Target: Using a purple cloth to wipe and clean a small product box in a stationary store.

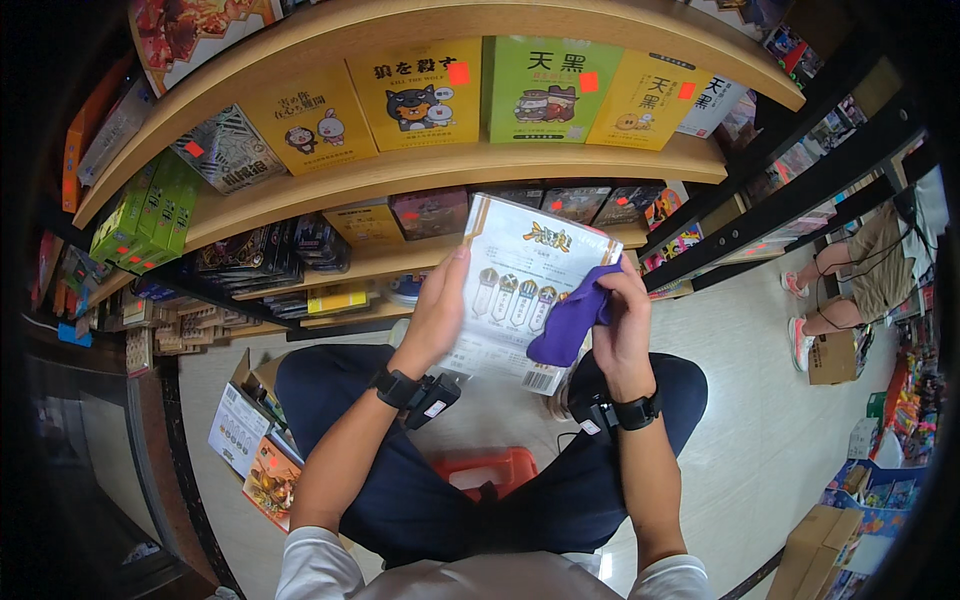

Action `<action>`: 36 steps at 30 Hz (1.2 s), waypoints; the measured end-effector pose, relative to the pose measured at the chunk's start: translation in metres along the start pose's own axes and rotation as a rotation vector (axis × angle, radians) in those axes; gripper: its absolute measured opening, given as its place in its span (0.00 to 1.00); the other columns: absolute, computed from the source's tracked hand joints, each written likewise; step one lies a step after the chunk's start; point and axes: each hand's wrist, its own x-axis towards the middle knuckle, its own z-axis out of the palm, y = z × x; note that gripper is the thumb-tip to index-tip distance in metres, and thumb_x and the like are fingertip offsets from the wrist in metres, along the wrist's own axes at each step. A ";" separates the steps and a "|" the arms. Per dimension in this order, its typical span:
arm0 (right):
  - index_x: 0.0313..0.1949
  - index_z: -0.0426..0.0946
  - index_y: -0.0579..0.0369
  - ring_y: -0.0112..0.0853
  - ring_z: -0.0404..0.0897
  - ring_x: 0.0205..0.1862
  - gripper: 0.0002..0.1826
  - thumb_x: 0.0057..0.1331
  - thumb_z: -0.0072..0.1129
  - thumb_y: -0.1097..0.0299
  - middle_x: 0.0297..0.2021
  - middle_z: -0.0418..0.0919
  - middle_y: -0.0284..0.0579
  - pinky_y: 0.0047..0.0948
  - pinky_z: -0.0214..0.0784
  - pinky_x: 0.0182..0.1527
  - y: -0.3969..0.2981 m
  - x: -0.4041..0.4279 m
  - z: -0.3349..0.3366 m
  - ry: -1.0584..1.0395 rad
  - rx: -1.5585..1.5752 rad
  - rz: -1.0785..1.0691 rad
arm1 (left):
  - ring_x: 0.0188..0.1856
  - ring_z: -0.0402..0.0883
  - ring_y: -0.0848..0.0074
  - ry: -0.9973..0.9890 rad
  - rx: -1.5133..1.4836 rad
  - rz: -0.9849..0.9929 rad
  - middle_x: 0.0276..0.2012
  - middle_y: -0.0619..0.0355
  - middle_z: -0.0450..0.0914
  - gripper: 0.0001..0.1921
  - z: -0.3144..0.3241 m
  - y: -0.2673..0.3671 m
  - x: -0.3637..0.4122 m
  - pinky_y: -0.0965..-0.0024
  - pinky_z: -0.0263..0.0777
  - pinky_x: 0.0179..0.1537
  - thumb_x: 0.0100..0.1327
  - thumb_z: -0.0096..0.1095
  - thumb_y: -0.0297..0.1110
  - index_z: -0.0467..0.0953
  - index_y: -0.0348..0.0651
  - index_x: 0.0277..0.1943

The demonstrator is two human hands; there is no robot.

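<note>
A flat white game box with printed emblems and a barcode is held up in front of the shelves, tilted slightly. My left hand grips its left edge, fingers passing behind it. On the right side, my right hand pinches a purple cloth against the box's face and edge. The cloth covers the lower right part of the print. Both wrists wear black straps with small devices.
Wooden shelves ahead hold boxed games, such as a yellow box and a green box. A carton of boxes stands at my left knee. A red plastic stool is beneath me. Another person's legs show at right.
</note>
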 end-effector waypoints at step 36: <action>0.71 0.60 0.66 0.63 0.54 0.75 0.39 0.57 0.53 0.84 0.71 0.57 0.73 0.49 0.51 0.74 0.062 -0.021 0.021 -0.456 -1.409 -0.685 | 0.35 0.70 0.89 0.131 -0.404 0.044 0.34 0.65 0.76 0.15 0.003 -0.020 0.002 0.81 0.66 0.36 0.80 0.49 0.44 0.73 0.40 0.41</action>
